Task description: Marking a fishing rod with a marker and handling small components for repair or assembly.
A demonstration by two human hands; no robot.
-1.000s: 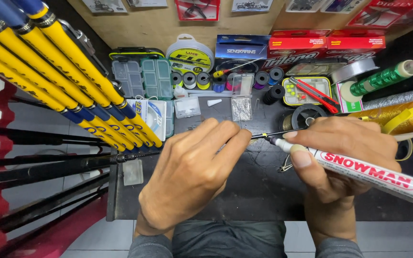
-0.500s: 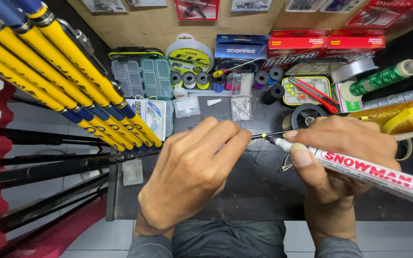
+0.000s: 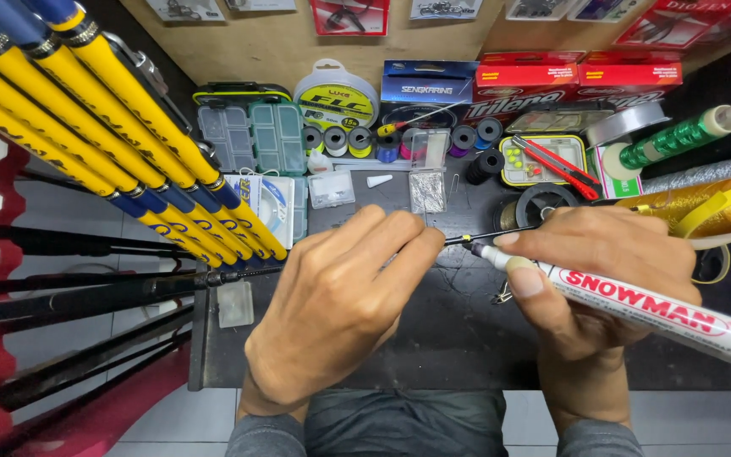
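My left hand (image 3: 340,305) pinches a thin black rod (image 3: 488,234) that runs across the dark work mat (image 3: 450,330). My right hand (image 3: 602,271) grips a white paint marker (image 3: 636,300) with red print. The marker's tip rests against the rod just right of my left fingertips. The rod's left part continues under my left hand toward the black rod sections (image 3: 86,288) on the left.
Yellow and blue rod handles (image 3: 103,135) slant across the upper left. At the back stand a clear tackle box (image 3: 247,131), line spools (image 3: 336,101), thread bobbins (image 3: 475,140), red boxes (image 3: 585,80), a green thread spool (image 3: 678,135) and gold tape (image 3: 704,207). A small clip (image 3: 501,296) lies on the mat.
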